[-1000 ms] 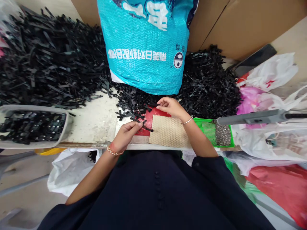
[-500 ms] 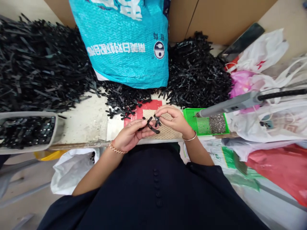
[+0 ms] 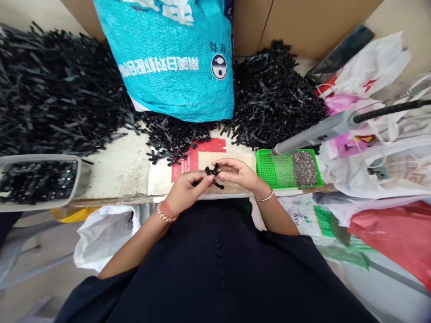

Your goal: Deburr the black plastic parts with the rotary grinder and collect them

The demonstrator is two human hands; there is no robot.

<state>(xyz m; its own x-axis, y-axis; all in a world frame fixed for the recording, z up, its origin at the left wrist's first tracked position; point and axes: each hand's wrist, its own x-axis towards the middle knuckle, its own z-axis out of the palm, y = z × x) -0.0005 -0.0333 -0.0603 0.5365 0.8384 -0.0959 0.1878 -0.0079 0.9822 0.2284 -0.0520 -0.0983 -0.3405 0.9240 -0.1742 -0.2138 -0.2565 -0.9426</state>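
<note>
My left hand (image 3: 186,188) is closed on a long black plastic strip (image 3: 218,184), whose end sticks out past the fingertips. The fingers of my right hand (image 3: 241,174) pinch a small forked black plastic piece (image 3: 213,169), which now lies against the strip, close to my left thumb. Both hands meet over a beige textured mat (image 3: 232,158) at the bench's front edge. Fingers hide part of both pieces, so I cannot tell whether they are joined.
To the right, a grey electric screwdriver (image 3: 313,132) hangs over a green tray (image 3: 257,168) with small screws (image 3: 305,168). Heaps of black parts (image 3: 54,94) flank a blue bag (image 3: 178,94). A clear tub (image 3: 79,179) of black parts stands left; plastic bags (image 3: 377,166) crowd the right.
My hands have come together, bringing the forked piece from beside the strip onto it. My right hand has shifted slightly down. The screwdriver hangs at a steeper slant, tip slightly higher.
</note>
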